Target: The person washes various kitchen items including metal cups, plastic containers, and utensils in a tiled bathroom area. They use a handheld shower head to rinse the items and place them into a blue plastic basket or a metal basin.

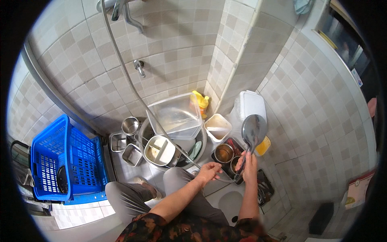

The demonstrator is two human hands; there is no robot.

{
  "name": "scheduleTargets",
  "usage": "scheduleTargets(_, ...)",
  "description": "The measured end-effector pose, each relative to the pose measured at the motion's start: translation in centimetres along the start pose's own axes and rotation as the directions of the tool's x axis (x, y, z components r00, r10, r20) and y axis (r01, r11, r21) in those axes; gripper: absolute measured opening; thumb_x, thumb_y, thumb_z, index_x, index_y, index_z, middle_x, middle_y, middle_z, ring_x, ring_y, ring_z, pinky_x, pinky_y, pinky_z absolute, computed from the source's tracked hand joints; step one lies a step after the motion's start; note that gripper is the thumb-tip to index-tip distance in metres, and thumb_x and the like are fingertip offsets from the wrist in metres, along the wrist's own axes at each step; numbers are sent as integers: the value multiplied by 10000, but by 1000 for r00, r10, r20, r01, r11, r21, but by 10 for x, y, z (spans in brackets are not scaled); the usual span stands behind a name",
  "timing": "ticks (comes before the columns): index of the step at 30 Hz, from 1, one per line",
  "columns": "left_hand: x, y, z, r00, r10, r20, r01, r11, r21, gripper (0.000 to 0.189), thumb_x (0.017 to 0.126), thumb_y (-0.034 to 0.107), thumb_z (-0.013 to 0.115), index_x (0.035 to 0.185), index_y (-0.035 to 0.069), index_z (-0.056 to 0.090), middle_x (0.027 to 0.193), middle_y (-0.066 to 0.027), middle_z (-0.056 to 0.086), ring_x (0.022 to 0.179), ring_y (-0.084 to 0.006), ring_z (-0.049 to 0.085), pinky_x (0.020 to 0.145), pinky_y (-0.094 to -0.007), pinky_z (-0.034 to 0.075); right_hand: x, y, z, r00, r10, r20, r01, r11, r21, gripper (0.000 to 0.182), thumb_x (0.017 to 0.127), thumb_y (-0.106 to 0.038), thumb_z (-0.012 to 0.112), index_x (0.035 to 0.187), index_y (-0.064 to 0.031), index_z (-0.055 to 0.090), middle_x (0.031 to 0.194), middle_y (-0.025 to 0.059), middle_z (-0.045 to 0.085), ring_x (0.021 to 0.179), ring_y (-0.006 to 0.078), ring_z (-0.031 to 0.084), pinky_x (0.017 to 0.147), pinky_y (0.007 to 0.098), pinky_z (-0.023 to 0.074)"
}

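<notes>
My right hand (248, 168) grips the handle of a chrome handheld shower head (254, 130), its rounded back towards me. A flexible metal hose (130, 78) comes down from the wall, passes by my left hand and loops up to the handle. With fingers loosely curled, my left hand (209, 172) hovers near the hose; no held thing shows in it. Below the hands are round metal pots (224, 153) with brownish residue. Left of them, a large round basin (203, 151) carries a clear plastic tub (175, 115) and a white divided container (159, 150) with food residue.
Several steel containers (132, 155) stand left of the basin. A blue basket (68, 160) is farther left. Behind are a white bucket (217, 127), a lidded white bin (251, 104) and a yellow bottle (200, 104). A tray of utensils (265, 187) lies at right, beside the tiled wall (314, 121).
</notes>
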State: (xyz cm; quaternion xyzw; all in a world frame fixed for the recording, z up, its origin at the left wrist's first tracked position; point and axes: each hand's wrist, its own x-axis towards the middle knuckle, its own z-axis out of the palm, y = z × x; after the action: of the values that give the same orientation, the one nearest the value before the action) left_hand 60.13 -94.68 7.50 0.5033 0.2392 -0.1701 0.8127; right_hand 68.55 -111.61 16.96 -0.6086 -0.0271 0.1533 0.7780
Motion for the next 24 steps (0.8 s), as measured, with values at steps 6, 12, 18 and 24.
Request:
scheduleTargets(6,-1,1,-3,1000,15,-9,-15,1000,-2,275,984,305,632,1119,67,655,904,-29,704,589,-82,612,482,-212,455,-3,-6,-7,999,48,-24,-48,999,-1,300,1070,-340,448,1039,-47,503,653,57,515,466,156,511,432,307,450)
scheduleTargets(12,-2,-1,4,999,43,8,-43,999,-11,258,972,274,655,1113,58,660,878,-31,705,569,-83,599,476,-212,455,11,-2,5,999,19,-50,-17,999,37,326,1068,-374,447,1024,-55,493,628,48,506,447,162,512,411,306,440)
scheduleTargets(18,-1,0,-4,999,33,-6,-33,999,-30,259,974,272,651,1124,61,657,879,-19,706,584,-80,611,476,-206,452,25,3,9,997,-14,-75,21,996,91,361,1055,-423,473,1016,-64,495,625,42,510,448,155,518,405,308,441)
scheduleTargets(24,1,-2,-5,999,39,18,-39,999,-3,270,982,285,634,1151,75,654,889,-6,710,616,-75,622,508,-207,461,27,1,9,991,-29,-133,41,995,87,358,1057,-420,471,1013,-65,500,628,44,516,450,152,515,406,304,445)
